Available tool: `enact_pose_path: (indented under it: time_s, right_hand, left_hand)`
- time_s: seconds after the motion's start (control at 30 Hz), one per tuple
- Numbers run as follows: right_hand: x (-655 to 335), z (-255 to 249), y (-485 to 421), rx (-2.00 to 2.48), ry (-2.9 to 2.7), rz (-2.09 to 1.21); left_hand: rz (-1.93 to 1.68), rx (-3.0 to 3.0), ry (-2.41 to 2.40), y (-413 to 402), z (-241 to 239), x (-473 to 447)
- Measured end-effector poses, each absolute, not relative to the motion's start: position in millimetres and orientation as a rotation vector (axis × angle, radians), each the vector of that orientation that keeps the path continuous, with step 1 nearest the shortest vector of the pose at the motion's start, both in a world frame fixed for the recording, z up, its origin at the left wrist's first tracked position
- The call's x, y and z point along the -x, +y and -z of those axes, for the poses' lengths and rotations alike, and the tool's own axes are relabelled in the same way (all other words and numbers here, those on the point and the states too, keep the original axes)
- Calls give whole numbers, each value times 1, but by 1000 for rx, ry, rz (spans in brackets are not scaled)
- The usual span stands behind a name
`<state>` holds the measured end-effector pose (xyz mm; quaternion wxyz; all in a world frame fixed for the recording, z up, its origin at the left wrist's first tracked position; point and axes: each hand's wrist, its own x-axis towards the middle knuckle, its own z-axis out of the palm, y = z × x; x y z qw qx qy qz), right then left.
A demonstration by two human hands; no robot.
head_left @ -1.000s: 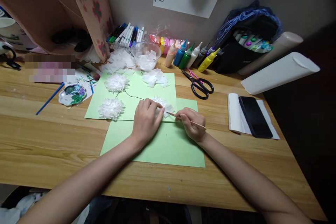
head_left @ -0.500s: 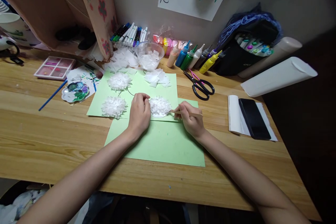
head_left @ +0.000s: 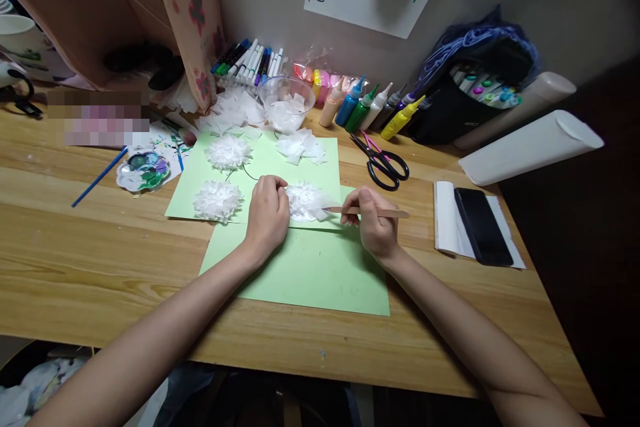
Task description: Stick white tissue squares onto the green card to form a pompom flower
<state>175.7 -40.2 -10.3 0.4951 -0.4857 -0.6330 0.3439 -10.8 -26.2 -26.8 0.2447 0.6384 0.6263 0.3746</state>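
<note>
My left hand (head_left: 267, 213) rests closed on the green paper (head_left: 310, 273), its fingers curled against the left side of a white tissue flower (head_left: 306, 201). My right hand (head_left: 373, 223) is closed round a thin wooden stick (head_left: 373, 212). The stick lies almost level and its tip touches the flower's right edge. Two other white tissue flowers (head_left: 218, 200) lie on a second green sheet (head_left: 265, 167) further left.
Black scissors (head_left: 383, 163), paint bottles (head_left: 367, 109), a clear bowl of tissue squares (head_left: 287, 103), markers (head_left: 247, 60), loose tissue pieces (head_left: 303, 147), a paint palette (head_left: 143, 171) and a blue brush (head_left: 97, 177) lie around. A phone on a notebook (head_left: 480, 223) sits right.
My left hand slid left off the flower, uncovering it. My right hand turned the stick from slanting to almost level, tip still at the flower's right edge.
</note>
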Motion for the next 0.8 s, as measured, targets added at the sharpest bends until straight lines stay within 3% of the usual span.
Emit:
enact_pose_path:
  time_s: [0.53, 0.8]
  right_hand:
    - [-170, 19, -28, 1227, -1484, -1024]
    - [-171, 18, -33, 1209, -1701, -904]
  left_hand:
    - [-1041, -1791, 1694, -28, 26, 11]
    - [-943, -2413, 1362, -40, 20, 4]
